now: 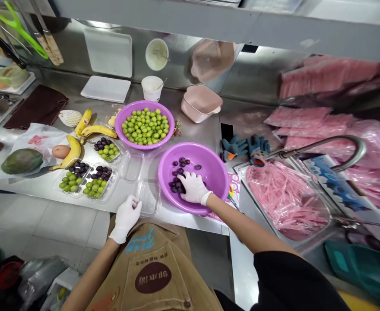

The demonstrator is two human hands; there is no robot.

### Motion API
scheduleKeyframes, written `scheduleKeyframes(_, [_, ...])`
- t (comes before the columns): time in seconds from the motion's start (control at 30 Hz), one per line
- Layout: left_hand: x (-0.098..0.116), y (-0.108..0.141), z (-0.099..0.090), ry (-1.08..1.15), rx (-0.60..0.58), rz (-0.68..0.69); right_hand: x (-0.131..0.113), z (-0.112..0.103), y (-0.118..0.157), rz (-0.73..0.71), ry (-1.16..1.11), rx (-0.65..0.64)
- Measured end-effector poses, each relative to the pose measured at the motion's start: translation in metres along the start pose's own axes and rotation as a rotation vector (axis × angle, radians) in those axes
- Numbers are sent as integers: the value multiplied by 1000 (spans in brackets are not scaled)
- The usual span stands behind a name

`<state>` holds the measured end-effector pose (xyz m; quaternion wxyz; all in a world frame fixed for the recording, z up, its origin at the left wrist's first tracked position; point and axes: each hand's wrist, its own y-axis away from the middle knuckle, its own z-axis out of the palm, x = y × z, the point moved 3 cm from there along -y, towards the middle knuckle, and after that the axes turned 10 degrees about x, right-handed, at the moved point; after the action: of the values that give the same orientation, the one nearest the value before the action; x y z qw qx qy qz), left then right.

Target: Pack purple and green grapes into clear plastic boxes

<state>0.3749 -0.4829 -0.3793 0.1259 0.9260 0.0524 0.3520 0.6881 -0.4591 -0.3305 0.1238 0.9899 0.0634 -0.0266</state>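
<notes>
The gloved left hand (125, 218) sits at the front edge of the table (34, 190), fingers bunched beside an empty clear tray (148, 196); a grip on the tray cannot be confirmed. The gloved right hand (193, 188) rests inside a purple basin (211, 170) near that edge, fingers curled over dark grapes (176, 183); its grip is likewise unconfirmed. A second empty tray (131, 166) stands left of the basin, within reach of both hands. Further left are three filled trays (99, 183) of green and dark fruit. Toward the rear, a second purple basin (120, 129) holds green grapes (144, 127), placed near the trays. At the left are three bananas (97, 131) and one mango (21, 160)
</notes>
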Motion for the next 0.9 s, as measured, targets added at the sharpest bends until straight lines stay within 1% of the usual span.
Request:
scheduleKeyframes(0.1, [-1,-5,-2,19,-26,3,-11,-1,-9,-81,-59,21])
scheduleKeyframes(0.2, [-1,-6,-3,43,-25,15,-19,-1,-15,-165,-101,26])
scheduleKeyframes(0.37, [-1,-10,-3,59,-32,39,-27,3,-19,-202,-100,-4])
scheduleKeyframes(0.47, [-2,-12,-3,67,-18,45,-28,8,-22,-186,-121,-20])
scheduleKeyframes(0.57, [-3,-12,-2,76,-5,46,-20,5,-27,-98,-269,-18])
scheduleKeyframes(0.63, [-2,-10,-1,84,8,48,-15,-5,-27,-34,-361,-12])
scheduleKeyframes(0.7, [0,-9,-1,85,21,43,-16,-24,-22,10,-463,64])
scheduleKeyframes(0.77, [2,-7,-3,77,19,38,-33,-47,-12,-14,-616,201])
scheduleKeyframes(0.83, [2,-7,-6,67,12,53,-67,-67,-1,-118,-757,296])
scheduleKeyframes(0.87, [2,-7,-7,63,8,69,-89,-72,4,-189,-774,289])
scheduleKeyframes(0.9, [2,-7,-9,59,4,86,-112,-73,7,-241,-751,250])
